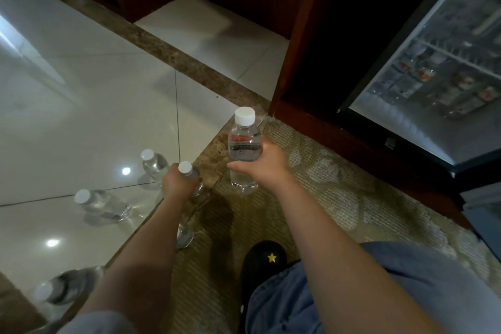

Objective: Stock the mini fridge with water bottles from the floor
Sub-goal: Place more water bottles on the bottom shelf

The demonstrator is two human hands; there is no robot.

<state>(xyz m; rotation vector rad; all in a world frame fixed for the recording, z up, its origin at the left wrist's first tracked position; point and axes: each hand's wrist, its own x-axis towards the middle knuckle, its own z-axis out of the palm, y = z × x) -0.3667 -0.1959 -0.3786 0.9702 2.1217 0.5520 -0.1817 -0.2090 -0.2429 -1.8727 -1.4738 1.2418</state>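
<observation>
Head view, looking down: the right-hand grip [267, 160] is wrapped round the middle of a clear water bottle [244, 149] with a white cap and a red-and-dark label, held upright in the air above the edge of a patterned carpet [325, 184]. The left-hand grip [177, 180] closes over the neck of a second bottle [191, 175] low at the brown marble floor border [168, 49]. The hand covers most of that bottle, and whether its base touches the floor cannot be told

Four more bottles stand or lie on the floor to the left: one upright bottle [154, 164] just beside the left hand on the glossy pale tiles [81, 89], one tilted bottle [101, 205] nearer the camera, one blurred bottle [61, 289] at the lower left, and one half-hidden bottle [185, 236] behind the left forearm, only its base showing

The mini fridge [433, 76] fills the upper right beside a dark wooden cabinet [298, 35], its far side cut off by the frame. Rows of bottles inside it show only as a blur. A black shoe with a yellow star [267, 256] and blue denim trousers [352, 293] appear at the bottom
</observation>
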